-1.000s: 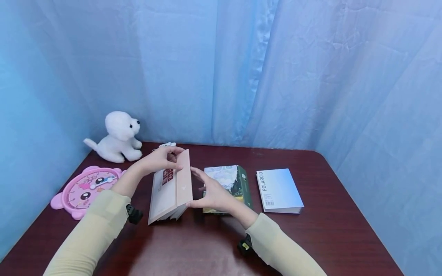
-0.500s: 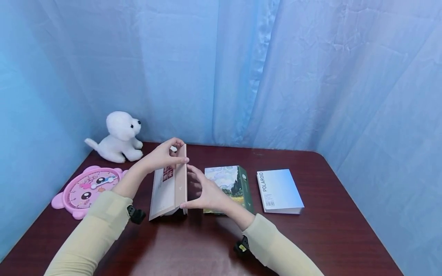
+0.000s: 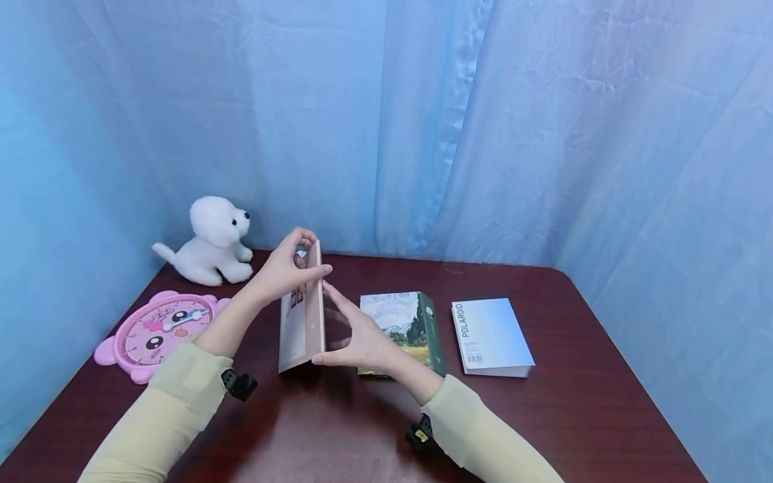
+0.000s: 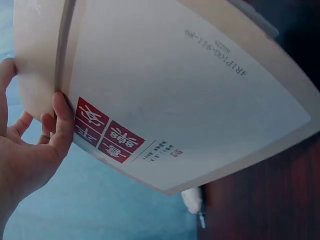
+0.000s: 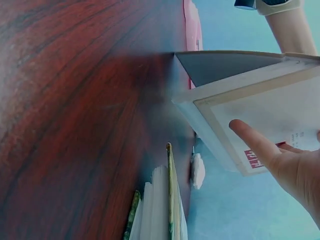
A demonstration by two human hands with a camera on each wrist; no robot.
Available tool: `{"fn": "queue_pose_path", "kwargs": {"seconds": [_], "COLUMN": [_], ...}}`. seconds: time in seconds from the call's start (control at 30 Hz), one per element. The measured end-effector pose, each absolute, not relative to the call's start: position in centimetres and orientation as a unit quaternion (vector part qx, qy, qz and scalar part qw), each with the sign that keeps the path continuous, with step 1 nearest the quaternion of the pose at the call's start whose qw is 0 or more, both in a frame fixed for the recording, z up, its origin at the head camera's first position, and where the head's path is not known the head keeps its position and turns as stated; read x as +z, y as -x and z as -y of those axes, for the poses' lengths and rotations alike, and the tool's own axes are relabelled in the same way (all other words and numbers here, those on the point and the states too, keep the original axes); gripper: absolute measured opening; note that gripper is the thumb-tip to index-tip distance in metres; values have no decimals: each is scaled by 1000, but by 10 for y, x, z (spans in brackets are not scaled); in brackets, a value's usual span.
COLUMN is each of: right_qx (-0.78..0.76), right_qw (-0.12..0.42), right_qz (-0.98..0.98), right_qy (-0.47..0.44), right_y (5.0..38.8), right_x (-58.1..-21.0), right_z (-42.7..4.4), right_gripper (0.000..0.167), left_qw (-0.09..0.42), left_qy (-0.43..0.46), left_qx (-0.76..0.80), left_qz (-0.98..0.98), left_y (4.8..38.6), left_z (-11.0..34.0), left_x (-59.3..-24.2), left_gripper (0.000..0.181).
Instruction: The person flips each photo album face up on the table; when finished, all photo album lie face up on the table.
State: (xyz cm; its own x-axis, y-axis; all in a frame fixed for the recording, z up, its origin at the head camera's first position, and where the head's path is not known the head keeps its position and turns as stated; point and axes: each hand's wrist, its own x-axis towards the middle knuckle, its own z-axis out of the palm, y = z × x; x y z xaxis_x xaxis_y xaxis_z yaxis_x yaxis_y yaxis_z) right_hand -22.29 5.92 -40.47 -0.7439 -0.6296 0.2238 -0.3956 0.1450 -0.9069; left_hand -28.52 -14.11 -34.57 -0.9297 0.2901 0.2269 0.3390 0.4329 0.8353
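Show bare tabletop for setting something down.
Red wooden table: bare right of the white-blue POLAROID album, out to the right edge; also front-centre, between the pale yellow cloth sleeves. Crowded: left side, with white plush dog, pink animal-face clock, and left hand and right hand at the beige hardcover book.

The beige book (image 3: pixel 306 318), its pale cover panel bearing red squares with white characters, is held spine-up at the left-hand part of the counter (image 3: pixel 338 436), partly open, one cover splayed away from the pages.
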Motion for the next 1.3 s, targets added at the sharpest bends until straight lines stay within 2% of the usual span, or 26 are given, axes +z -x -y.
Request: {"fn": "queue_pose_path", "kwargs": {"seconds": [0.33,0.53,0.67,0.73,0.8,0.97,1.07,1.3], "right_qx": [-531,-506,-505,-512,-523,-571,-586,-575], "right_qw": [71,43,6,-12,-21,-21,-41,-88], "right_qz": [-766,-770,-768,-772,-781,-777,-771,-785], "right_qy": [356,385,394,375,341,265,243,215], "right_y": [222,219,213,211,213,223,233,253], "right_x": [-405,-397,-386,-383,-383,-391,-404,-428], "right_z": [-55,-58,-62,-64,-65,-70,-74,-82], "right_gripper": [115,110,83,68,60,61,62,78], "left_qw": [138,185,199,202,204,186,175,174], "left_qy": [219,226,234,239,248,271,275,332], "left_qx": [-471,-455,-442,-439,-440,-468,-479,-468], "left_qz": [843,841,843,842,839,821,815,800], "left_y": [274,269,265,263,261,247,242,255], "left_z": [134,129,127,126,127,124,122,121], "left_x": [-327,-320,-315,-313,-311,-297,-292,-308], "left_gripper": [46,38,36,35,35,35,36,38]}}
